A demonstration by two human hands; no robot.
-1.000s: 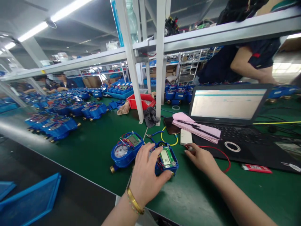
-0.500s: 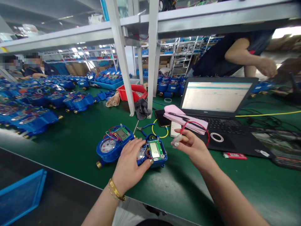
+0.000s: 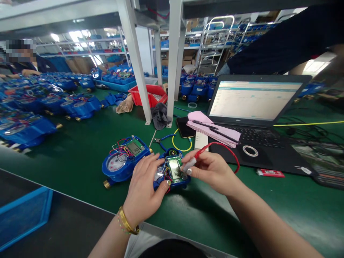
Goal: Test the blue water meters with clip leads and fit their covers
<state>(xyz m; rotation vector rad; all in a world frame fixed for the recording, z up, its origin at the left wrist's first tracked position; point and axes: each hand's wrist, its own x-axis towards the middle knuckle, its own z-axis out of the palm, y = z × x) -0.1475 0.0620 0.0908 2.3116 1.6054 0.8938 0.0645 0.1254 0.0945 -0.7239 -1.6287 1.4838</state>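
Note:
My left hand (image 3: 145, 188) lies over a blue water meter (image 3: 185, 184), fingers across its dial side and thumb along the near edge. The meter is open on top, showing a green circuit board (image 3: 175, 171) with a lit display and loose thin wires. In my right hand (image 3: 215, 172), a small pale grey piece on a red lead (image 3: 221, 144) is pinched between thumb and fingers. Its tip is at the right side of the board; whether it touches is hidden. A second open blue water meter (image 3: 115, 165) stands to the left, its brass fitting facing me.
Pliers (image 3: 161, 141), a yellow cable (image 3: 174, 143), a phone (image 3: 185, 126) and pink papers (image 3: 215, 130) lie behind. A laptop (image 3: 252, 104) stands right; a red bin (image 3: 147, 95) sits by the shelf posts (image 3: 135, 64). Several meters crowd the left. A co-worker's dark sleeve (image 3: 282, 44) reaches across.
My right hand has moved left with the grey piece, from beside the meter to over its board. The left hand stays on the meter. The view has tilted down; the co-worker's arm has shifted.

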